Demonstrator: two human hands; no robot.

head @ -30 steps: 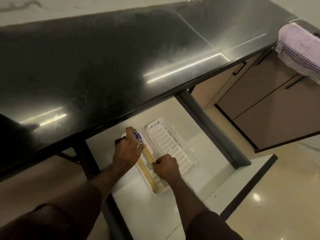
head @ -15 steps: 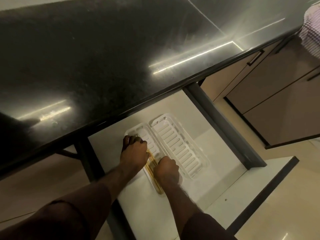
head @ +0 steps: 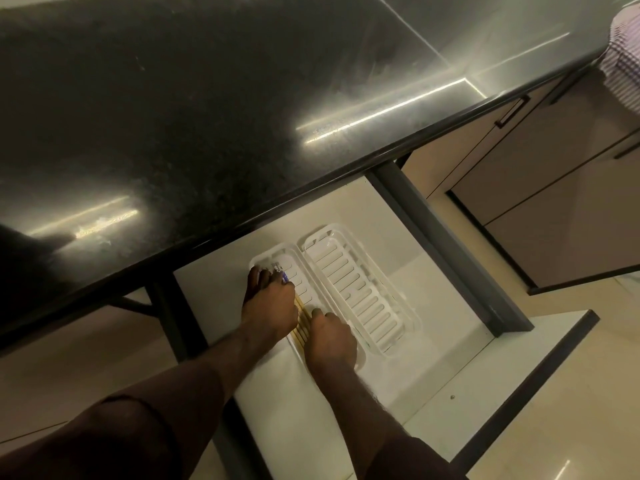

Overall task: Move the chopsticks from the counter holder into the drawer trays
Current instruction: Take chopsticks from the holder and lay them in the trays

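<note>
Both hands down in the left tray (head: 277, 259), lower center of frame.
Left hand (head: 268, 303) flat over chopsticks (head: 302, 322), fingers fairly straight; right hand (head: 330, 337) curled, grip hard to tell.

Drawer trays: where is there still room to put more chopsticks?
The right tray lies bare along its whole slotted floor, between the left tray and the drawer's dark side rail. The left tray is crowded: chopsticks lie in it, with the left hand and right hand on them.
</note>
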